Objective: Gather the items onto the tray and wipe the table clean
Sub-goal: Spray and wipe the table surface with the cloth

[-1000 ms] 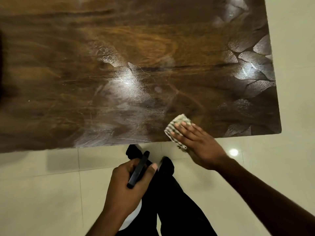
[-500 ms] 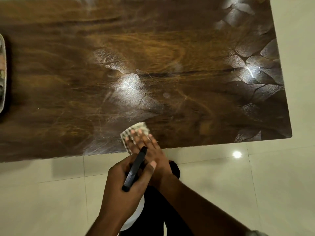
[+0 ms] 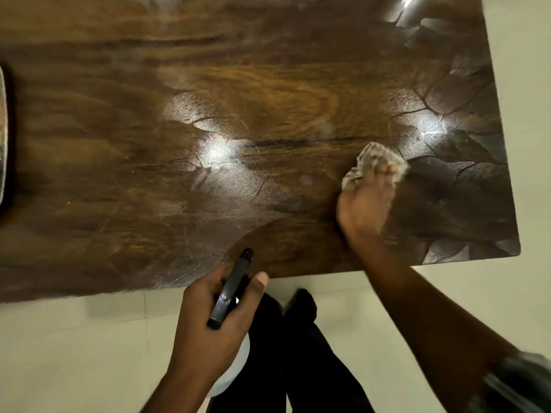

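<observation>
A tray (image 3: pixel 2 138), perhaps, is cut off at the left edge. The left grip (image 3: pixel 208 323) hides most of the bottle (image 3: pixel 231 290). The cloth (image 3: pixel 372 156) is blurred.

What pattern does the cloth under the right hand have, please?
The crumpled wiping cloth is pale with a faint darker check, slightly blurred; head view.
</observation>
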Demonstrator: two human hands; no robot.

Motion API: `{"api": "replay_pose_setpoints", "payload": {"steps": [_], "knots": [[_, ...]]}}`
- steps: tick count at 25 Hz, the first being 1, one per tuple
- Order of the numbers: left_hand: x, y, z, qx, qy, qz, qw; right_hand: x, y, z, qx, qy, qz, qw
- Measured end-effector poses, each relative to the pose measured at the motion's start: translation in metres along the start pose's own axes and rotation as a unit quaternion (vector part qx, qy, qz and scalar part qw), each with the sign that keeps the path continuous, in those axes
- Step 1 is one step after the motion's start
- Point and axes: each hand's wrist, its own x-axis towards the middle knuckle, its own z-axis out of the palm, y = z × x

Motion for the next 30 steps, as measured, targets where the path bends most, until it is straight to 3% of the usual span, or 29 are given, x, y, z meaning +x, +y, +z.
{"api": "replay_pose_setpoints", "payload": {"steps": [2,3,6,8,9,10,12,14,17,19,21,23,25,26,28,29,30], "knots": [[0.010,0.007,-0.002,-0.005,-0.011,-0.005,1.000,-0.046,-0.049,0.028,-0.021,-0.068,-0.141,0.987],[0.015,0.010,-0.004,-0.010,-0.016,-0.002,1.000,-0.075,-0.065,0.040,-0.042,-0.113,-0.245,0.962],[0.030,0.019,-0.009,-0.014,-0.024,0.014,1.000,-0.130,-0.056,0.049,-0.048,-0.213,-0.511,0.831],[0.036,0.028,-0.012,-0.012,-0.035,0.024,0.999,-0.110,-0.022,0.033,-0.062,-0.210,-0.586,0.780],[0.039,0.031,-0.014,-0.007,-0.043,0.034,0.998,-0.090,-0.004,0.020,-0.090,-0.195,-0.572,0.792],[0.042,0.033,-0.016,0.001,-0.049,0.041,0.998,-0.067,0.017,0.008,-0.105,-0.173,-0.526,0.826],[0.048,0.039,-0.021,0.008,-0.051,0.038,0.998,-0.017,0.059,-0.018,-0.096,-0.109,-0.364,0.920],[0.054,0.046,-0.021,0.013,-0.046,0.037,0.998,0.025,0.086,-0.036,-0.050,-0.050,-0.172,0.983],[0.064,0.057,-0.015,0.025,-0.031,0.052,0.998,0.053,0.062,-0.031,0.027,0.018,0.047,0.998],[0.071,0.062,-0.011,0.024,-0.012,0.057,0.998,0.044,0.018,-0.015,0.025,0.034,0.096,0.995],[0.076,0.065,-0.007,0.020,-0.001,0.059,0.998,0.003,-0.025,0.007,-0.001,0.012,0.013,1.000],[0.082,0.067,-0.004,0.004,0.006,0.061,0.998,-0.048,-0.060,0.027,-0.015,-0.078,-0.159,0.984],[0.088,0.068,-0.001,-0.002,-0.004,0.071,0.997,-0.080,-0.079,0.038,0.038,-0.209,-0.325,0.922],[0.091,0.072,0.001,-0.001,-0.016,0.072,0.997,-0.080,-0.078,0.041,0.043,-0.235,-0.411,0.880],[0.096,0.079,0.002,-0.011,-0.031,0.072,0.997,-0.042,-0.065,0.032,-0.021,-0.214,-0.538,0.815],[0.098,0.082,0.001,-0.014,-0.031,0.074,0.997,-0.012,-0.057,0.022,-0.054,-0.201,-0.555,0.805],[0.101,0.085,0.000,-0.005,-0.028,0.077,0.997,0.022,-0.049,0.011,-0.082,-0.195,-0.533,0.819]]}}
